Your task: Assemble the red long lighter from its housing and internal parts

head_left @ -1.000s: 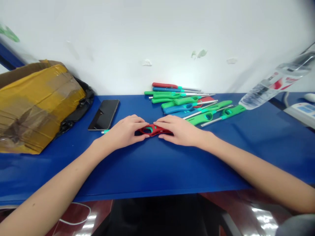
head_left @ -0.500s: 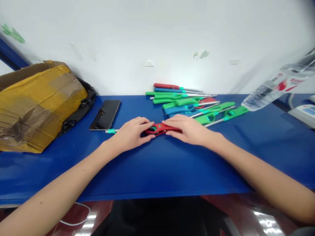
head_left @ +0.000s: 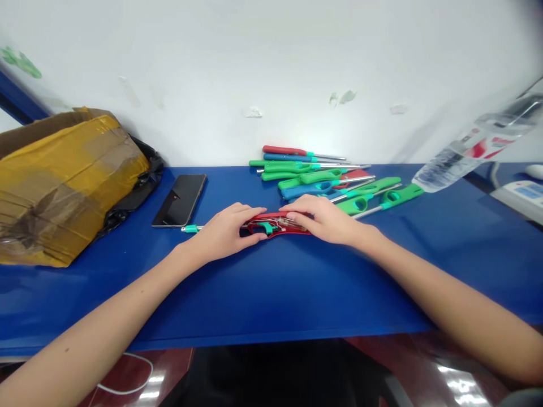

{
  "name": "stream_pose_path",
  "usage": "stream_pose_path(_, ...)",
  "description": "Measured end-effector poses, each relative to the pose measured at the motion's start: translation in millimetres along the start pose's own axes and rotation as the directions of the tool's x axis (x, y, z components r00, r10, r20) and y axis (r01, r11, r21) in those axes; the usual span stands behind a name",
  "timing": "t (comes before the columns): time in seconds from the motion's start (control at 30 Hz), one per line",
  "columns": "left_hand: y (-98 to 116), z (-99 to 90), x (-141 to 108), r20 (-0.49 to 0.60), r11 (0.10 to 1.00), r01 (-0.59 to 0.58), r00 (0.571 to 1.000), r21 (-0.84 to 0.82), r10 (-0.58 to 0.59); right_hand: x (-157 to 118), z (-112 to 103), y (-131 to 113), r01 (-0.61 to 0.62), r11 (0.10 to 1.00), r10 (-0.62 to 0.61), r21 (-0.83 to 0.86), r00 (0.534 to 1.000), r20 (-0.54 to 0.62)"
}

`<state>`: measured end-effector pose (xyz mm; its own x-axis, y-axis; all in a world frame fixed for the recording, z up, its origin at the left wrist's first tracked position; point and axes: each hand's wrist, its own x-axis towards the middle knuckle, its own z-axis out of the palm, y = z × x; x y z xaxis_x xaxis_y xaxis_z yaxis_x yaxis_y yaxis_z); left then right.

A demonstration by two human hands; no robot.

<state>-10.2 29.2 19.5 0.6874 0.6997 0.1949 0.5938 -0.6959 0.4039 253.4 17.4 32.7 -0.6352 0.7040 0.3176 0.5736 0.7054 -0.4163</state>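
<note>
A red gas lighter [head_left: 278, 224] lies sideways on the blue table, its handle showing an open inside with thin wires and a green trigger. My left hand [head_left: 227, 229] grips its front part, thumb below and fingers above. The metal tube passes under that hand, and its green tip [head_left: 190, 229] sticks out on the left. Around the handle's rear end is my right hand [head_left: 328, 220], with the thumb over the inner parts. Whether a loose cover half is under my right hand, I cannot tell.
Several red, blue and green lighters [head_left: 307, 190] lie piled behind my right hand. A phone [head_left: 180, 200] rests at left, beside a taped cardboard box [head_left: 63, 186]. At right are a tilted-looking water bottle [head_left: 462, 152] and a white device with a display [head_left: 526, 195].
The red outer face of the handle no longer covers its inside; wires and the trigger piece now show. My right thumb has moved up onto the handle. My left hand stays nearly still.
</note>
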Motion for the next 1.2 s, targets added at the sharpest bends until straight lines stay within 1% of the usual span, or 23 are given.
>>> stream_pose_path(0.2,1,0.1,1,-0.010,1.000,-0.010,1.000,-0.003,0.010,0,2,3,0.005,1.000,-0.004,-0.029,1.000,0.023)
stream_pose_path(0.27,1,1.9,1,-0.028,0.999,-0.023,0.999,-0.026,0.023,-1,4,3,0.009,0.999,-0.009,-0.046,1.000,-0.005)
stream_pose_path(0.3,0,3.2,2,-0.041,0.999,-0.031,0.999,-0.037,0.029,-2,4,3,0.012,0.998,-0.014,-0.060,0.999,-0.045)
stream_pose_path(0.37,-1,5.9,3,-0.063,0.998,-0.036,0.997,-0.055,0.033,-8,5,0,0.025,0.993,-0.045,-0.113,0.983,-0.177)
stream_pose_path(0.43,-2,8.0,4,-0.084,0.998,-0.024,0.996,-0.063,0.019,-16,4,-5,0.056,0.976,-0.119,-0.209,0.945,-0.303)
stream_pose_path(0.47,-1,8.6,5,-0.092,0.998,-0.019,0.996,-0.065,0.012,-20,4,-8,0.096,0.960,-0.183,-0.262,0.925,-0.332)
stream_pose_path(0.53,0,9.0,6,-0.106,0.998,-0.012,0.994,-0.066,0.005,-28,5,-12,0.133,0.928,-0.253,-0.348,0.909,-0.330)
stream_pose_path(0.57,1,8.9,6,-0.111,0.998,-0.011,0.994,-0.064,0.004,-31,6,-13,0.122,0.917,-0.250,-0.379,0.917,-0.311)
stream_pose_path(0.63,3,8.4,6,-0.113,0.998,-0.005,0.994,-0.058,-0.002,-32,9,-14,0.097,0.905,-0.225,-0.414,0.935,-0.273)
stream_pose_path(0.73,5,8.3,6,-0.119,0.999,0.003,0.993,-0.050,-0.009,-25,13,-12,0.047,0.902,-0.173,-0.430,0.951,-0.258)
stream_pose_path(0.83,6,9.4,6,-0.121,0.999,0.004,0.993,-0.039,-0.008,-19,14,-10,0.020,0.909,-0.106,-0.416,0.977,-0.185)
stream_pose_path(0.93,6,10.4,5,-0.125,1.000,0.002,0.992,-0.009,-0.004,-18,13,-9,0.018,0.922,-0.076,-0.387,0.988,-0.135)
stream_pose_path(1.03,7,10.1,5,-0.127,1.000,-0.004,0.992,0.000,0.004,-19,14,-9,0.019,0.918,-0.075,-0.395,0.989,-0.127)
stream_pose_path(1.2,7,7.7,6,-0.094,0.999,-0.004,0.996,-0.039,0.000,-18,18,-10,0.010,0.899,-0.083,-0.439,0.985,-0.149)
